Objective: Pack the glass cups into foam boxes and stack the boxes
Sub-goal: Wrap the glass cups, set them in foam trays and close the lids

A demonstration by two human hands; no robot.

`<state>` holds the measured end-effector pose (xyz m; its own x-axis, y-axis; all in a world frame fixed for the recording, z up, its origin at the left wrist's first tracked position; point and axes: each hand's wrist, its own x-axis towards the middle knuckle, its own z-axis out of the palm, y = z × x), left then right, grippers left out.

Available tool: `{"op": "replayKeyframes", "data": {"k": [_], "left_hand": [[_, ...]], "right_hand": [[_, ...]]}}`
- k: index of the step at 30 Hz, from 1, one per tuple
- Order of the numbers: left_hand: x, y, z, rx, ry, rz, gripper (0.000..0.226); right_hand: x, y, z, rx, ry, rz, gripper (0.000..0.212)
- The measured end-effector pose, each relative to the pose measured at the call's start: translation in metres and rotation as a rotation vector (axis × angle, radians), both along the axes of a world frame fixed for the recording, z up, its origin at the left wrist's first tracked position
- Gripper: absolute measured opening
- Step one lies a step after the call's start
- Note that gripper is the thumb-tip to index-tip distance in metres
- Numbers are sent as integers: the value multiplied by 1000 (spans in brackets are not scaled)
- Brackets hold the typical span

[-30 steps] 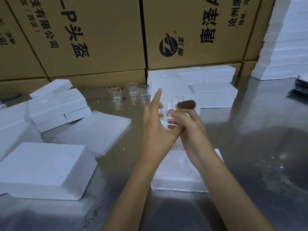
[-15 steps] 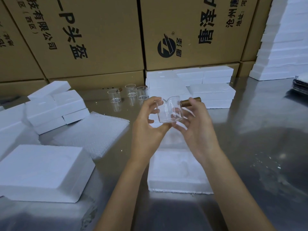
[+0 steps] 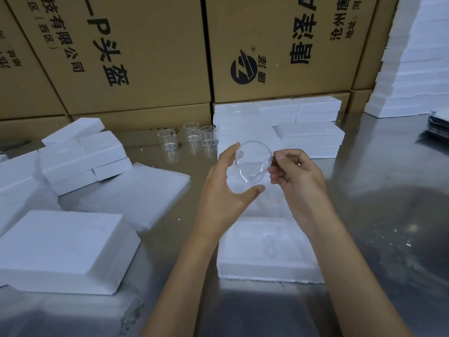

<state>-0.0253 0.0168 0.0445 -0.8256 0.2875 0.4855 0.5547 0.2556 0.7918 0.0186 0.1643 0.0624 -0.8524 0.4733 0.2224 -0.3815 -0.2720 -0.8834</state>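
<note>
Glass cup (image 3: 252,164) now turned mouth toward camera, left hand (image 3: 224,188) cupping it, right hand (image 3: 295,176) pinching apparently its handle, above open foam box (image 3: 267,251); insertion likely next.
</note>
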Motion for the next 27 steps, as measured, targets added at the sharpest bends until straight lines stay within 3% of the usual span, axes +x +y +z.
{"op": "replayKeyframes", "data": {"k": [4, 13, 20, 27], "left_hand": [[-1, -1, 0, 37, 56, 70, 69], [1, -3, 4, 85, 12, 56, 68], [3, 0, 8, 258, -62, 108, 52], [7, 2, 6, 120, 7, 109, 59]], "right_hand": [[0, -2, 0, 36, 15, 83, 9], [-1, -1, -2, 104, 1, 109, 10], [-4, -4, -10, 383, -144, -11, 15], [-6, -6, -11, 372, -297, -63, 35]]}}
